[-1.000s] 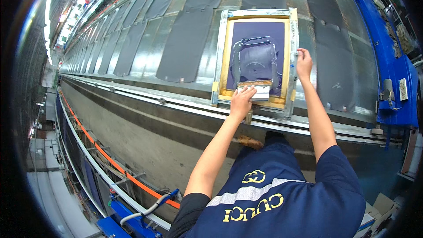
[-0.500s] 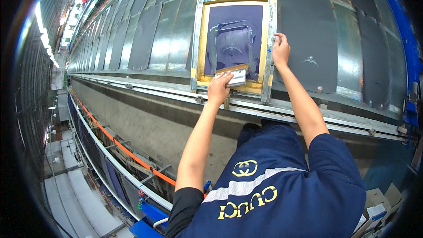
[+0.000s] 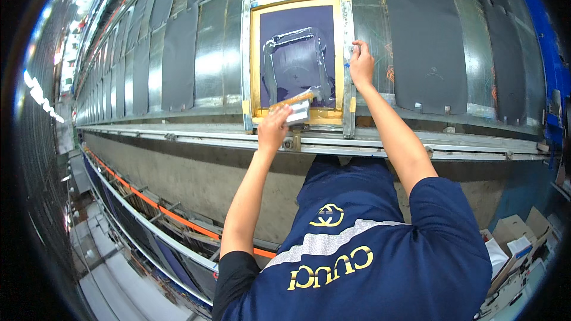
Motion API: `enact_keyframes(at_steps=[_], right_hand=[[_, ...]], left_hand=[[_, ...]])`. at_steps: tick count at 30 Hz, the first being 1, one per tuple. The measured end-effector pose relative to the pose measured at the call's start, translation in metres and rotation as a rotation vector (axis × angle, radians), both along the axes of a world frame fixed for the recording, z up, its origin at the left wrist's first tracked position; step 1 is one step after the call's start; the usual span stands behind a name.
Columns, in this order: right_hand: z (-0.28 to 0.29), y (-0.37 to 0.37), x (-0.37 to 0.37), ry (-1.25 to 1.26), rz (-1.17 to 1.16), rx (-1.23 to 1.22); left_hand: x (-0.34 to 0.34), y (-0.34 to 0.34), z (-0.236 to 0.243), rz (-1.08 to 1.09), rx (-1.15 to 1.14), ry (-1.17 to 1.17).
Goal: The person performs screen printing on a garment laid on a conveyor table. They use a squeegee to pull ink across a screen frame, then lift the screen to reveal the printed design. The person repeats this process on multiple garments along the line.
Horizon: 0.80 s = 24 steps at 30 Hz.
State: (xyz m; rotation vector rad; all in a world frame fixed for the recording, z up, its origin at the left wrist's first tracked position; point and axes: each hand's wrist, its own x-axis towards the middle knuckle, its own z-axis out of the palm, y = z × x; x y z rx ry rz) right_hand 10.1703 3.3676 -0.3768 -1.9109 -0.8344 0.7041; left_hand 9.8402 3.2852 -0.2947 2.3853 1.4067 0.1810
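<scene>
A screen-printing frame (image 3: pixel 247 65) with pale bars and yellow tape lies on the long table, purple mesh (image 3: pixel 295 19) inside it. Glossy streaks on the mesh outline a rough rectangle. At the frame's near end, my left hand (image 3: pixel 273 129) is closed on the left end of a squeegee (image 3: pixel 299 113), a light grey block with a brownish, ink-smeared edge. This tool tilts, its right end farther from me. My right hand (image 3: pixel 362 68) has its fingers curled at the outer edge of the frame's right bar.
Dark panels (image 3: pixel 425 41) alternate with bare metal strips along the table; one bears a faint curved print. A metal rail (image 3: pixel 416 147) runs along the near edge. An orange strip (image 3: pixel 178 218) borders equipment at lower left. Open cardboard boxes (image 3: pixel 513 233) stand at lower right.
The frame and both hands sit farther left in view, with bare metal now showing right of the frame. The squeegee has become more tilted and stays in my left hand.
</scene>
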Motion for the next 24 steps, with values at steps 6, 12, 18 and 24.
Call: enact_keyframes(at_steps=[6, 12, 18, 24], right_hand=[[-0.004, 0.006, -0.015, -0.121, -0.037, -0.059], [0.011, 0.005, -0.023, -0.150, -0.060, -0.151], [0.018, -0.002, -0.011, -0.093, -0.056, -0.171], [0.018, -0.002, -0.007, -0.104, -0.059, -0.074]], left_hand=[[-0.015, -0.006, -0.012, -0.227, 0.031, 0.101], [0.024, 0.131, -0.015, -0.027, 0.016, -0.084], [0.073, 0.194, -0.019, -0.001, 0.159, -0.038], [0.033, 0.085, -0.026, -0.039, 0.220, -0.015]])
